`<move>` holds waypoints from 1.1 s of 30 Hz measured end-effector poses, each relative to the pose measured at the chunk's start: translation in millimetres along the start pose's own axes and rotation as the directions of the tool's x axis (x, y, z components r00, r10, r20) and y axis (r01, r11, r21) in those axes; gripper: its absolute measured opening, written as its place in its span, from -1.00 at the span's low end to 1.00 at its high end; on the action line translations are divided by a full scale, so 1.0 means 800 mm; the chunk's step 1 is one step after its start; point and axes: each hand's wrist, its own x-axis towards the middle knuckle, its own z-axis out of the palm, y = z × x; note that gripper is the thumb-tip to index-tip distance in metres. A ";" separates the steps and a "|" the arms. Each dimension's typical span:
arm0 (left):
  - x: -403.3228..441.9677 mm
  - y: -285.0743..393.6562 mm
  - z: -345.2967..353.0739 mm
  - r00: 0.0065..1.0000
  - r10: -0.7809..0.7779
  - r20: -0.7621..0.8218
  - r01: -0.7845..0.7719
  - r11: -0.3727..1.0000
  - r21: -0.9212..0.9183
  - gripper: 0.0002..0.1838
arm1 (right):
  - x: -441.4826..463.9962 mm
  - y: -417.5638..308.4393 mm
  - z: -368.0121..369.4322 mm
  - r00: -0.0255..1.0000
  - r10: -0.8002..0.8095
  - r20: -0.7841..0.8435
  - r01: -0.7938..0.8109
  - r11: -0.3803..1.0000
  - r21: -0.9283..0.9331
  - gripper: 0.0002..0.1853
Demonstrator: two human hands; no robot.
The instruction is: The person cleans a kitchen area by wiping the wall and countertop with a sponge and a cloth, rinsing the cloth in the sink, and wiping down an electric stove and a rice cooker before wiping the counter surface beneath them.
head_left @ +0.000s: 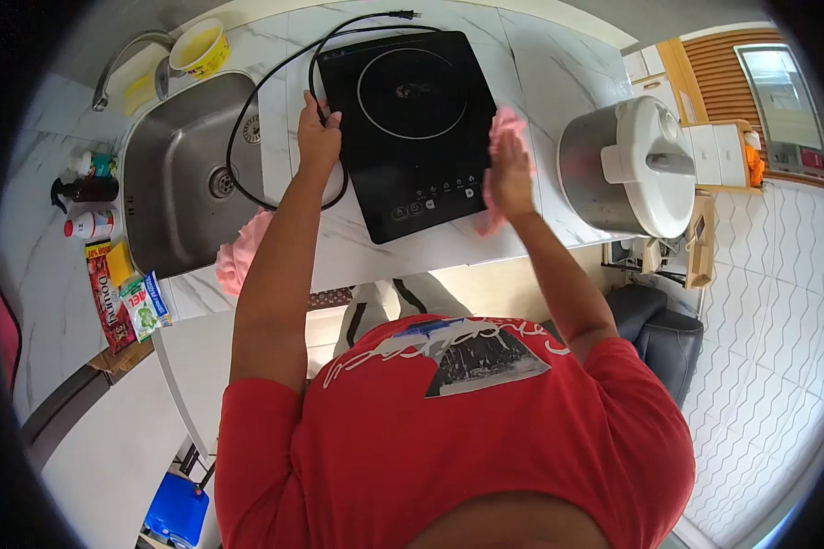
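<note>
A black induction cooktop point(401, 137) lies on the marble-patterned counter, slightly turned. At its left edge, my left hand point(319, 137) is closed around the black power cord point(240, 119), which loops out over the sink side. The cord's plug point(406, 15) rests near the back of the counter. My right hand point(511, 178) presses a pink cloth point(507, 123) along the cooktop's right edge, its palm hiding part of the cloth. Another pink cloth point(244, 252) hangs at the counter's front edge, left of the cooktop.
A steel sink point(146, 220) with a faucet point(110, 69) is on the left, a yellow tub point(200, 48) behind it. Bottles point(90, 224), a sponge point(119, 263) and detergent packets point(145, 306) line its left side. A lidded pot point(604, 174) stands right of the cooktop.
</note>
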 end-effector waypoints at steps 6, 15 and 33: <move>-0.013 0.017 -0.001 0.999 -0.045 0.023 0.045 0.999 0.000 -0.34 | -0.020 -0.207 0.046 0.984 -0.166 -0.069 0.171 0.744 0.646 -0.43; -0.013 0.021 -0.005 0.999 -0.001 0.037 0.000 1.000 0.028 -0.35 | -0.014 -0.019 0.007 0.993 -0.115 -0.029 0.104 0.961 -0.256 -0.44; 0.000 0.060 -0.039 0.961 -0.271 0.053 0.269 0.874 -0.404 -0.44 | 0.284 -0.003 0.112 0.967 -0.254 0.017 0.247 0.921 -0.302 -0.50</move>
